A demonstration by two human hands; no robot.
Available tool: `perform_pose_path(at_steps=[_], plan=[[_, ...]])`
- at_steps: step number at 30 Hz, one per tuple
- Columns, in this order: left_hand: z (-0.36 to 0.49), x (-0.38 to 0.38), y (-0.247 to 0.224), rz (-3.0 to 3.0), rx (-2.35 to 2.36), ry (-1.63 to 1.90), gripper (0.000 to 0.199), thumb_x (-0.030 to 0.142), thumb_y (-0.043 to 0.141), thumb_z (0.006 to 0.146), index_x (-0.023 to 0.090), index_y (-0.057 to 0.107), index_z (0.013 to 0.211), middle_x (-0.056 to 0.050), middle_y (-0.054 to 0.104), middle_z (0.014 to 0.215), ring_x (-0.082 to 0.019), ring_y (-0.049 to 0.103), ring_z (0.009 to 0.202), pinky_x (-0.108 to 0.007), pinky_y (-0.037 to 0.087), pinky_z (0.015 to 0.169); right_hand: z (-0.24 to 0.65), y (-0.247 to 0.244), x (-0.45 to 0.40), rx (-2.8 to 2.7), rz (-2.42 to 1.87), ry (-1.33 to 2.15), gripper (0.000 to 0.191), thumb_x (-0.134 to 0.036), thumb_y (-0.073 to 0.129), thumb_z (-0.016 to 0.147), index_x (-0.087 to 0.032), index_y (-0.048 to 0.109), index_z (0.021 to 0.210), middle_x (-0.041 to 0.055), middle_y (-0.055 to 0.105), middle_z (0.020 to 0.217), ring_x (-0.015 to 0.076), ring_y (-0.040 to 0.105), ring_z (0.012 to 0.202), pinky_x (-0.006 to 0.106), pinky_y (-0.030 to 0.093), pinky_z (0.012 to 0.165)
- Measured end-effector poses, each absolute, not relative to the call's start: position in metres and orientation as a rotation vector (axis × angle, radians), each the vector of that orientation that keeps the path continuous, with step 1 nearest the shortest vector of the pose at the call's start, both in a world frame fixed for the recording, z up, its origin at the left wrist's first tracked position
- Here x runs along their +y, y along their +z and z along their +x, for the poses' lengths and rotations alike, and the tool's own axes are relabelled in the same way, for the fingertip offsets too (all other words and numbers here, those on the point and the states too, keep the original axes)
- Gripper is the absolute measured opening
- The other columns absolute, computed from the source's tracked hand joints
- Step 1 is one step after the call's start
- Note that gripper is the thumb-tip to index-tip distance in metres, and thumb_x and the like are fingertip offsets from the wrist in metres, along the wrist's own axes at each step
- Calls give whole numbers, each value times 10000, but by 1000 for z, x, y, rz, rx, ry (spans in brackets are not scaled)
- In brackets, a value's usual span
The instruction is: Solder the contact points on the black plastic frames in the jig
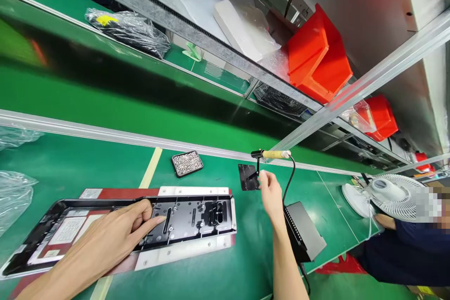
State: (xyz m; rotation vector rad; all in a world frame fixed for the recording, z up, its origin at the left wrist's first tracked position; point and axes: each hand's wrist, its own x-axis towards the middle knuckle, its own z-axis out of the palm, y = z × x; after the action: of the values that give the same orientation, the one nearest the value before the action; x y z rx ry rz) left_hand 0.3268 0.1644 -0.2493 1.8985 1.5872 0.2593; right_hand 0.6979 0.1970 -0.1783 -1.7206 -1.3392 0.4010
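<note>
A long black plastic housing lies face up on a red and white fixture. My left hand rests on the housing, its fingers curled at the far rim and the thumb stretched across the inside. To the right, my right hand has its fingers bent closed against the black stand of a soldering iron. The yellow-handled soldering iron sits across the top of that stand, its cord hanging down on the right. Exactly what the right fingertips pinch is partly hidden.
A small black tray of tiny metal parts stands behind the housing. A dark grey box is beside my right forearm. Red bins sit on the overhead shelf. At far right are a white fan and another person.
</note>
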Motion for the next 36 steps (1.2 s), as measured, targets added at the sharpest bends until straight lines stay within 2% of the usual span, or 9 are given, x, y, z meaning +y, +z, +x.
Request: perform_pose_path(at_steps=[2,5,8,12,18,21,25,33,36], plan=[[326,163,-250,1911,1579,250,494,710,374,986,254,429,803,37,566,593,-197,566,573,-288,357,617,677,-181,173,-1494,-1807,502,415,-548,499,1029,-167,664,1004,12,687,773,149,581,648,282,410,621],[326,163,-249,1918,1573,258,489,703,362,1001,257,429,814,40,564,596,-200,569,582,-290,346,623,643,-186,149,-1754,-1861,669,334,-536,542,1010,-222,654,1008,-53,610,607,152,530,545,284,336,619],[326,164,-244,1914,1574,276,474,684,391,1004,252,448,818,41,588,616,-196,586,591,-287,335,621,617,-195,142,-1907,-1900,702,314,-465,609,967,-213,611,1156,-53,585,595,183,543,544,296,332,658],[327,164,-242,1919,1560,309,456,640,403,1020,242,466,806,35,622,656,-182,596,604,-280,344,619,603,-207,144,-1978,-1918,693,272,-297,476,992,-160,532,1221,-40,543,612,207,532,549,322,372,683],[324,157,-232,1971,1538,431,391,584,437,1030,246,490,841,44,622,711,-172,580,629,-284,341,625,608,-200,137,-1948,-1880,709,315,-352,350,1052,-175,404,1307,-88,457,589,179,423,499,295,324,590],[323,146,-216,2066,1529,532,397,574,430,1040,245,476,823,38,592,716,-175,562,646,-295,330,624,611,-191,125,-1866,-1861,756,333,-433,348,1067,-210,394,1311,-67,536,640,165,414,509,283,295,557],[324,128,-200,2151,1484,638,374,522,395,1076,241,489,850,27,593,785,-165,559,680,-304,330,633,612,-184,108,-1705,-1827,832,375,-514,389,1059,-221,413,1293,9,701,782,160,500,548,274,305,532],[328,106,-198,2159,1473,675,329,451,391,1103,232,490,877,20,583,835,-149,563,710,-310,336,645,614,-185,88,-1640,-1836,718,406,-532,447,1035,-204,463,1274,-9,696,715,165,570,545,272,339,535],[330,103,-199,2158,1471,670,327,442,394,1105,230,482,871,24,571,826,-145,550,709,-310,339,656,615,-185,84,-1644,-1817,757,410,-533,442,1036,-203,454,1279,14,726,774,171,617,589,272,389,559]])
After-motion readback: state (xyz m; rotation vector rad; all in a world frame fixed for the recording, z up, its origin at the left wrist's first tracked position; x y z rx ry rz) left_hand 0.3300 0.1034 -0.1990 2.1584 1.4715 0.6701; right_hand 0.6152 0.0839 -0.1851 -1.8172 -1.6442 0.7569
